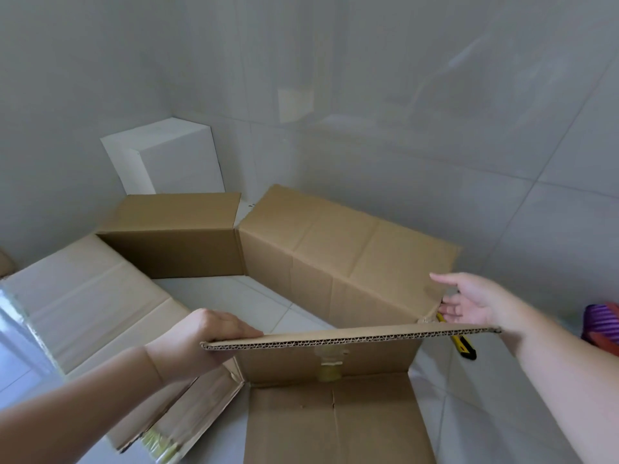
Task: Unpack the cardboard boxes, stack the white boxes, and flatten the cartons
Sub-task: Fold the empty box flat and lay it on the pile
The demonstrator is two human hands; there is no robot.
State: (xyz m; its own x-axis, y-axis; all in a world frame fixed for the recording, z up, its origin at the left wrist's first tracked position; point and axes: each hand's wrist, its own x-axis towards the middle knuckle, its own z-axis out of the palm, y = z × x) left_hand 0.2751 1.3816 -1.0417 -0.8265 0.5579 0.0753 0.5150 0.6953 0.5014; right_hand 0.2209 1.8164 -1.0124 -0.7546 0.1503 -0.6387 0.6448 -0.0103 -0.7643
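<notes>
- Standing open on the white tile floor [552, 229] is 1 big brown carton [335, 262], with no top and no bottom, so the tiles show through its middle.
- The left hand [204, 333] grasps the near wall's top edge at its left end, fingers curled over it.
- The right hand [469, 301] is released, fingers straight, right beside the carton's far right corner; I cannot tell if it touches.
- White boxes [167, 159] stand stacked in the corner behind the carton.
- A yellow knife [460, 344] lies on the floor by the right wrist.
- Something purple [601, 323] sits at the right edge.
</notes>
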